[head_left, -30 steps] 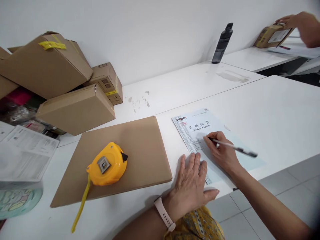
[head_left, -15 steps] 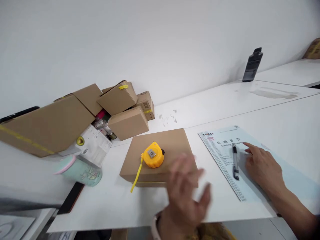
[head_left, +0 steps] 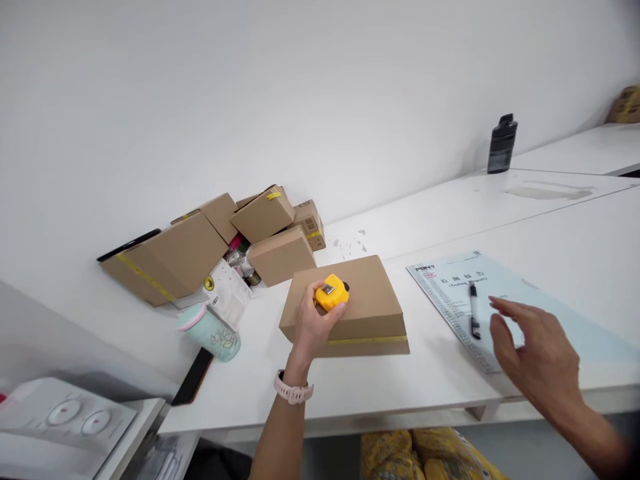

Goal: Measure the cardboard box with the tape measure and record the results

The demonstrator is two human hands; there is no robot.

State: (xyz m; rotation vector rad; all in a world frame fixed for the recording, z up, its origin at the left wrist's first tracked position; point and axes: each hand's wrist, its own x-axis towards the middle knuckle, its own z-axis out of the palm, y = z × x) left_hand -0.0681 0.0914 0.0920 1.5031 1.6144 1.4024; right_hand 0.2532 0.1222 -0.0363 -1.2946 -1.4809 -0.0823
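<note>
A yellow tape measure (head_left: 333,291) is on top of a closed cardboard box (head_left: 367,287) at the table's front. My left hand (head_left: 313,320), with a pale pink watch (head_left: 293,389) at the wrist, has its fingers and thumb closed around the tape measure. To the right, a light blue report booklet (head_left: 530,300) lies flat with a black and clear pen (head_left: 474,312) on it. My right hand (head_left: 543,350) hovers over the booklet's near part, thumb and fingers apart and holding nothing, close to the pen.
At the left stand several cardboard boxes (head_left: 280,257), a white box (head_left: 230,293) and a mint green cup (head_left: 213,333) beside a dark flat object (head_left: 194,377). A dark bottle (head_left: 502,145) stands far back right. Yellow patterned bags (head_left: 400,457) are below the table edge.
My left hand has moved from in front of the box onto the tape measure and taken hold of it. My right hand has lifted off the booklet, its thumb and fingers now spread.
</note>
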